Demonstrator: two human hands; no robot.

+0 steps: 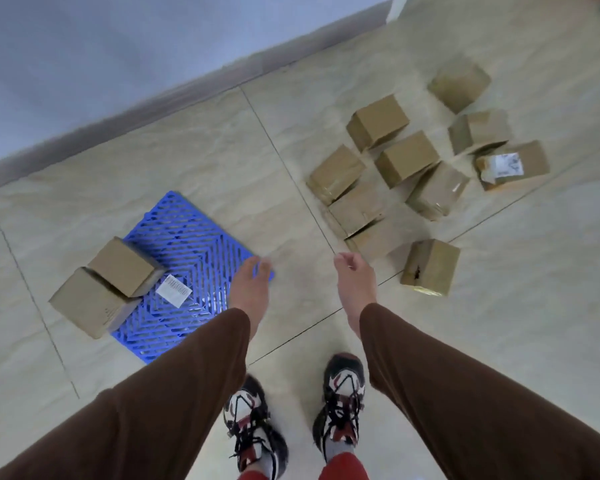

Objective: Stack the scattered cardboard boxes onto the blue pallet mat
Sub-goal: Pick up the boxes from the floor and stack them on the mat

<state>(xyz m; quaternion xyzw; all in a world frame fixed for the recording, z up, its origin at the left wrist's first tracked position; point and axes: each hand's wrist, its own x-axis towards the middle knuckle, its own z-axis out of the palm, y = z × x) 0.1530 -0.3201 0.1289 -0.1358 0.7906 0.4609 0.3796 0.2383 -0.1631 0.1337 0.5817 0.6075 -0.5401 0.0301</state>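
While both hands hang empty, two boxes (108, 285) sit on the mat (194, 258).
Mat at left on the floor (222, 161), boxes at its left edge, one atop the other; left hand (250, 289) loose grip, fingers relaxed over mat corner; right hand (355, 282) loosely curled, holding nothing; scattered boxes (413, 174) lie right.

No legible txt — white label (173, 294) on blue mat (201, 237) & one on box (513, 165), both blurred.

Brown sleeves (201, 368), seemingly red trousers (342, 467), and black-laced white-black-maroon sneakers (342, 400).
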